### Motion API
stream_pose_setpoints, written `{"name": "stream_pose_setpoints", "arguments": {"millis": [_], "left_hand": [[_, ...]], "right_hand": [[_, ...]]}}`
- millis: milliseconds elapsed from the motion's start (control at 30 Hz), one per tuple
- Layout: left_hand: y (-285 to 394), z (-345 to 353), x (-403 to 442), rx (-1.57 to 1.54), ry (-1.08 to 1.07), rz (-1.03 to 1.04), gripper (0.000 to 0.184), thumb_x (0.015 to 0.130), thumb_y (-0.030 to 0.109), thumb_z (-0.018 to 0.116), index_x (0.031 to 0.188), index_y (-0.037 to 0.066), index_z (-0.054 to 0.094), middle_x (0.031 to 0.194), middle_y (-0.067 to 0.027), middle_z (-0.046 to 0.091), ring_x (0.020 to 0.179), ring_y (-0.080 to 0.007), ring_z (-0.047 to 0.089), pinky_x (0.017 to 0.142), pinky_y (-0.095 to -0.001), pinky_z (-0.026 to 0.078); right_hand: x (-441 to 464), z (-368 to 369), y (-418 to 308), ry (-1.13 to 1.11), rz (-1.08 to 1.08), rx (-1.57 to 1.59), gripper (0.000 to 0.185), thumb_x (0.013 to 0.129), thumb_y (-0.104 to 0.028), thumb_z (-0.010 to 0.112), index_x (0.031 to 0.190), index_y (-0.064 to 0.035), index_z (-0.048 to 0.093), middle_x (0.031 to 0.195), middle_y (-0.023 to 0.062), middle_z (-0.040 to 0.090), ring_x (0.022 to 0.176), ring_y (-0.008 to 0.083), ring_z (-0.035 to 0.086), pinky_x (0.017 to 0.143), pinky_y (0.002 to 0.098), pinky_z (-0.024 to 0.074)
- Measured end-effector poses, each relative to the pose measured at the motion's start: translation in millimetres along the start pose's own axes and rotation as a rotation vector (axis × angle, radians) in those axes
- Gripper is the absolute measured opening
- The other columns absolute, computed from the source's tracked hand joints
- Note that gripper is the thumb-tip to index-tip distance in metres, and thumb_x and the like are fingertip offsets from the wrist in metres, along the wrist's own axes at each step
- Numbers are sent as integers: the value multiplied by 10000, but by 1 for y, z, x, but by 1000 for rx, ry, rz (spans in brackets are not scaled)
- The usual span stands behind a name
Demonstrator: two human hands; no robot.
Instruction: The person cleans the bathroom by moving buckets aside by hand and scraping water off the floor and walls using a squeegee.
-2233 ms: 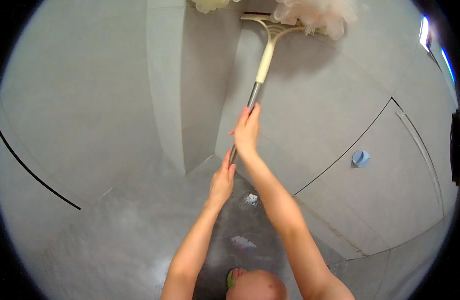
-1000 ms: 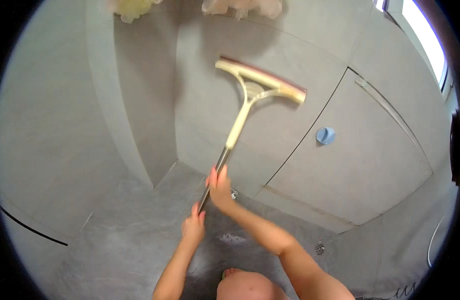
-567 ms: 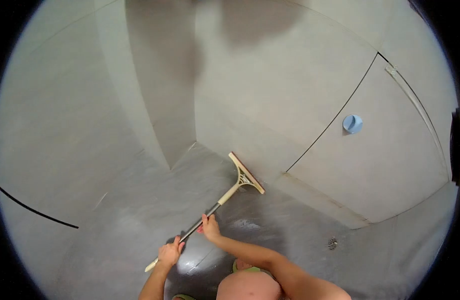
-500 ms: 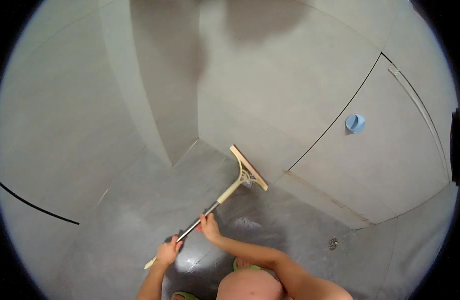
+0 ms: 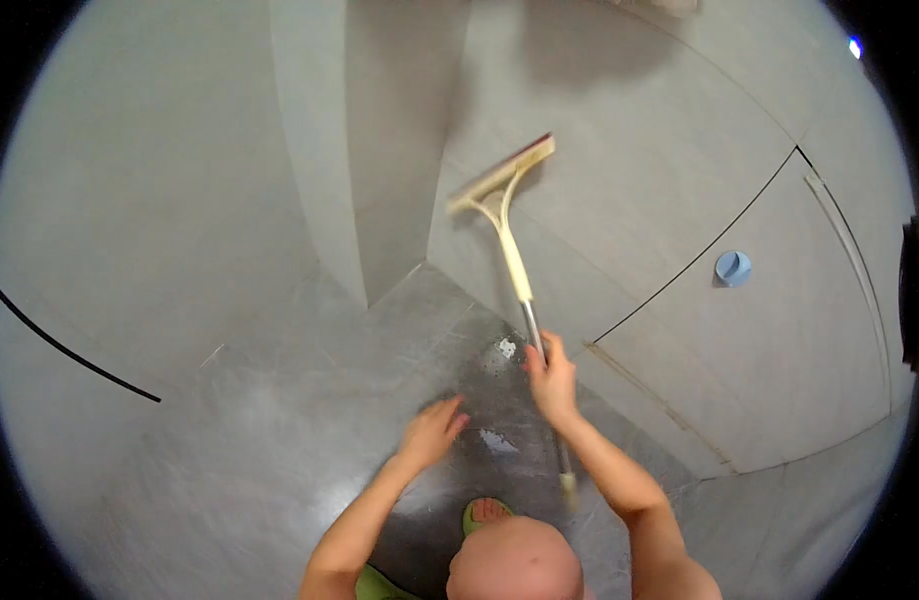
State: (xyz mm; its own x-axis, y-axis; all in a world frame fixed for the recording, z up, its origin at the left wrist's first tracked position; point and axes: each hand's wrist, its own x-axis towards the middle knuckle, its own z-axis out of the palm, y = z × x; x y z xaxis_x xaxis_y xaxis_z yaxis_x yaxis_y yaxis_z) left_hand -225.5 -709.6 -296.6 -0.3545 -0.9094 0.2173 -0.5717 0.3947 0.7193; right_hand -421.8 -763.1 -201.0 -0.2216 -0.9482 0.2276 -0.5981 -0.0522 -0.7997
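The squeegee (image 5: 514, 262) has a smooth plastic head (image 5: 504, 178) and a shiny metal pole (image 5: 531, 322). The walls (image 5: 199, 180) look smooth and dull. The floor (image 5: 249, 440) is shiny in spots. The round knob (image 5: 733, 268) looks like plastic.

Illumination is moderate and diffuse, with a soft-edged shadow (image 5: 589, 45) on the upper wall (image 5: 599, 150) and pale glare on the floor (image 5: 259, 440), while wide-angle distortion bows the black strip (image 5: 67, 350) near the dark vignetted border and motion blur softens both ends of the squeegee (image 5: 516, 270).
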Motion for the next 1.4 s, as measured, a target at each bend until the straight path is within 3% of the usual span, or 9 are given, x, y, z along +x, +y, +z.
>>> {"name": "stream_pose_setpoints", "arguments": {"millis": [100,200,500,700,833,967,1133,1267,1400], "left_hand": [[-12,-2,17,-93,139,-135,283,850,220,487,1071,48,527,960,-157,579,840,-333,566,706,-392,454],[1,-12,34,-179,145,-188,224,846,197,489,1000,55,568,930,-144,587,822,-324,573,685,-376,454],[-10,-7,42,-164,193,-225,196,844,171,489,969,49,579,907,-143,597,771,-317,583,674,-364,455],[-17,-6,45,-143,168,-284,210,858,144,473,995,23,577,866,-147,626,792,-241,617,692,-305,465],[-16,7,50,-206,142,-282,205,855,144,476,982,21,580,863,-144,626,793,-242,616,690,-303,465],[-19,30,56,-254,94,-234,196,839,147,480,953,22,581,909,-145,601,816,-306,578,687,-357,450],[-5,42,67,-219,47,-161,199,842,150,474,957,28,581,928,-141,601,834,-305,575,704,-366,449],[3,28,66,-248,28,-249,200,843,147,470,960,32,583,948,-136,600,849,-301,574,715,-362,447],[-20,7,55,-255,166,-291,208,845,151,471,970,32,587,948,-134,605,841,-281,589,717,-339,455]], "right_hand": [[-7,-28,29,-139,102,-109,252,801,-166,587,1017,-59,511,663,120,600,602,212,616,537,306,458],[6,23,78,-124,-89,-185,337,812,-190,534,1135,-103,501,777,193,601,741,356,589,640,406,458],[39,136,93,-169,1,-166,372,829,-219,472,1195,-150,480,788,207,587,735,382,573,657,458,444],[15,54,135,-128,70,-267,350,830,-228,511,1179,-233,497,817,191,587,720,368,575,634,430,456],[-63,-53,177,-31,30,-469,340,837,-229,519,1176,-211,504,835,182,589,724,360,574,620,411,454],[-157,-146,185,-41,230,-705,343,838,-175,517,1177,-137,491,794,198,585,658,344,580,576,406,448],[-172,-162,161,-73,200,-627,268,839,-164,503,1088,-62,506,733,216,576,617,364,572,547,406,444],[-77,-93,121,-340,70,-269,244,863,-221,477,1062,-83,514,682,155,578,582,302,579,536,377,440],[3,-16,93,-636,152,32,301,870,-200,489,1148,-86,486,621,55,533,555,129,506,536,277,421]]}}
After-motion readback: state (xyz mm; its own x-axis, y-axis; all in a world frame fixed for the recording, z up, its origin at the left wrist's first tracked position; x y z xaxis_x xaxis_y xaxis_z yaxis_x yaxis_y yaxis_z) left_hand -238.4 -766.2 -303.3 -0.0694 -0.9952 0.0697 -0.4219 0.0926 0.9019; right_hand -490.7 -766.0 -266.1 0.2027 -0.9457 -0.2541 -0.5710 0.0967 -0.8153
